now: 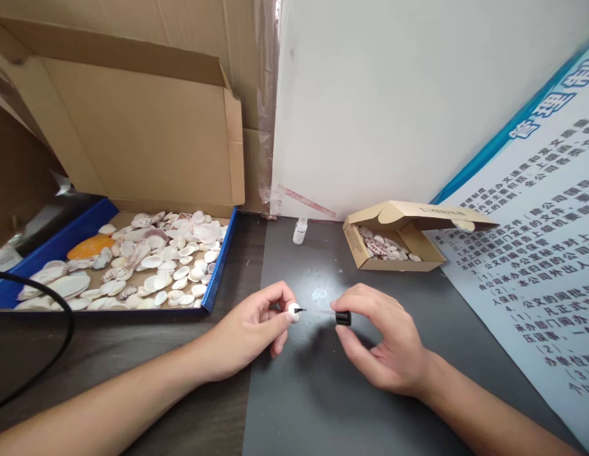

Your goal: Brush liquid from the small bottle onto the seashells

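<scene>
My left hand (256,329) pinches a small white shell (293,311) between thumb and fingers, just above the dark grey mat (323,392). My right hand (384,342) grips the black cap of a thin brush applicator (342,317). The brush's fine tip touches the shell. A small clear bottle (299,230) stands uncapped at the back of the mat, by the white board.
A wide blue-edged cardboard box (218,272) full of several white and speckled shells lies at the left. A small cardboard box (394,244) of shells sits open at the right. A printed poster (536,253) leans on the right. A black cable (61,342) loops at left.
</scene>
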Demonstrator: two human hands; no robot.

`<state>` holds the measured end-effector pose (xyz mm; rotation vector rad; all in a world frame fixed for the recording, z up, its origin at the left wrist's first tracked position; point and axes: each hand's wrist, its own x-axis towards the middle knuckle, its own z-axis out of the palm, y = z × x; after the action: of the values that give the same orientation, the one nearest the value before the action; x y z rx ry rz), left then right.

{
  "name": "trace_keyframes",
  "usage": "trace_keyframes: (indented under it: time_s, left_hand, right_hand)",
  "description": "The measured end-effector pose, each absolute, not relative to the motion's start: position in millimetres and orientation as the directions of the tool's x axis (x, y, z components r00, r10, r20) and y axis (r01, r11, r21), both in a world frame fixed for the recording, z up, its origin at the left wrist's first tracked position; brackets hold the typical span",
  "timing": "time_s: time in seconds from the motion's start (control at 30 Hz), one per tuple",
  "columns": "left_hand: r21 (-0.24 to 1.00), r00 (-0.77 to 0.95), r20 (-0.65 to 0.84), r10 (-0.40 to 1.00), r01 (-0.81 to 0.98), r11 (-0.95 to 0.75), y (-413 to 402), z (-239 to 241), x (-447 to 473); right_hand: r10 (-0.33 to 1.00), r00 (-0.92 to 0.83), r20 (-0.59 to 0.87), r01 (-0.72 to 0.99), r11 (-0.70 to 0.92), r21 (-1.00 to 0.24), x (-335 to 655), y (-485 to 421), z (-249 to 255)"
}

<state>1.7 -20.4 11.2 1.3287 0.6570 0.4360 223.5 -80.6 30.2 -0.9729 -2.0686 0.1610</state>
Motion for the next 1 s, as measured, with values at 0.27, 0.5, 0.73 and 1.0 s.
trace_keyframes:
  time_s: [0.27,0.5,0.73,1.0]
  left_hand:
    - [0.97,0.744,-0.211,0.634,0.081,0.228,-19.3,14.1,2.6]
    - [0.967,0.731,-0.209,0.65,0.057,0.247,-18.3,13.6,3.2]
    - [0.975,0.738,-0.2,0.644,0.082,0.208,-17.8,15.5,2.6]
    - [0.976,0.728,-0.203,0.655,0.094,0.198,-18.8,14.7,3.3]
  right_hand:
    - [0.691,-0.353,0.631,0.595,0.686,-0.418,224.5,-82.7,31.4]
    - [0.706,-0.354,0.614,0.64,0.661,-0.391,226.1,-82.5,28.3]
    - [0.68,-0.346,0.646,0.615,0.685,-0.391,222.7,-82.1,30.6]
    - [0.665,-0.318,0.676,0.599,0.693,-0.4,222.3,-81.8,30.1]
